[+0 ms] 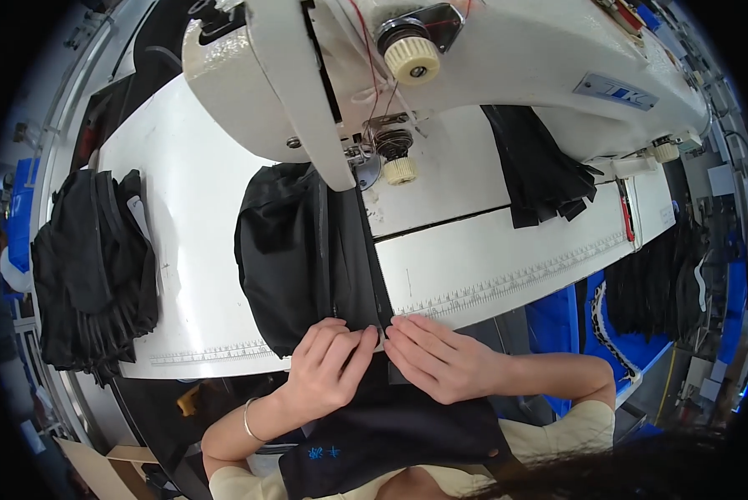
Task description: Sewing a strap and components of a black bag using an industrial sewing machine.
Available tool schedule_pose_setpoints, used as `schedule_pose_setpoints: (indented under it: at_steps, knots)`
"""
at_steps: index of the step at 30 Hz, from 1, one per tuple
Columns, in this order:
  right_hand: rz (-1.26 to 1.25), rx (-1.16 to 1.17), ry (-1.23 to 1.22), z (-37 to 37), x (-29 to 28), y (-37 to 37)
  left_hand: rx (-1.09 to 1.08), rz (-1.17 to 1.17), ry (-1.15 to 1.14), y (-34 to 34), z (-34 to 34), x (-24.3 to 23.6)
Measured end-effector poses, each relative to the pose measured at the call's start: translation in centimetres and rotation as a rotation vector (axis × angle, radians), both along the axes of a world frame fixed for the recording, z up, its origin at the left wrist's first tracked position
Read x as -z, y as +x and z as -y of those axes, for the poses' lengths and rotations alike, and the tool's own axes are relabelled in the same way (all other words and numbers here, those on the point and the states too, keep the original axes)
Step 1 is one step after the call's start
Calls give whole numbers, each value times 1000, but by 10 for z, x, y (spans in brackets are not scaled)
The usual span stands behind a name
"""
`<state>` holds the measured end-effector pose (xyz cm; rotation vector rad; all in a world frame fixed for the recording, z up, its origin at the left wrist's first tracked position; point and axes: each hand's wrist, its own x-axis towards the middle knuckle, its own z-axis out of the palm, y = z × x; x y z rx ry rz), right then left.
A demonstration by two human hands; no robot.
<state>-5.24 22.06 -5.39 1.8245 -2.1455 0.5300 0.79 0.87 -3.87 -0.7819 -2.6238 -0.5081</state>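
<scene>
A black cloth piece [280, 250] lies on the white sewing table, its far end under the needle area of a white sewing machine [507, 62]. Along its right side runs a long dark strip [359, 258] with a fine, toothed-looking edge. My left hand [330, 367] pinches the near end of the cloth, fingers bent and tips pressed together. Close beside it, the fingertips of my right hand [436, 360] close on the same end at the strip's edge. Between the fingers, the small part of the cloth is hidden.
At the left sits a pile of black cloth pieces [95, 267]. Black strips [540, 167] lie under the machine arm, and more hang [653, 287] off the right side near blue bins [557, 321]. A printed ruler [507, 279] follows the table's near edge. Red snips [625, 212] lie at the right.
</scene>
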Motion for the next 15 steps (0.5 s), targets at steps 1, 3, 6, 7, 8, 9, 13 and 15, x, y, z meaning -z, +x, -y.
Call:
schedule_pose_setpoints:
  at_steps: [1,3,6,7,8,9,13,15]
  knots:
    - [4,-13,12,0,-1,-1,-23,58,71,0,1,0]
    - [12,-28,22,0,-1,-1,-17,83,98,-1,1,1]
    - [40,-36,21,1,0,0,-40,133,156,-1,4,1]
    - [12,-42,35,1,-1,0,-49,168,157,-1,6,-1]
    - [-16,-47,50,2,-2,0,-56,203,158,-1,7,-3]
    - [-16,-44,53,1,-3,-1,-52,203,161,-3,9,-9]
    - [-29,-18,86,0,-11,-3,-117,73,65,-8,17,-36]
    - [-51,-20,90,1,-12,-3,-50,-88,-47,-10,15,-39]
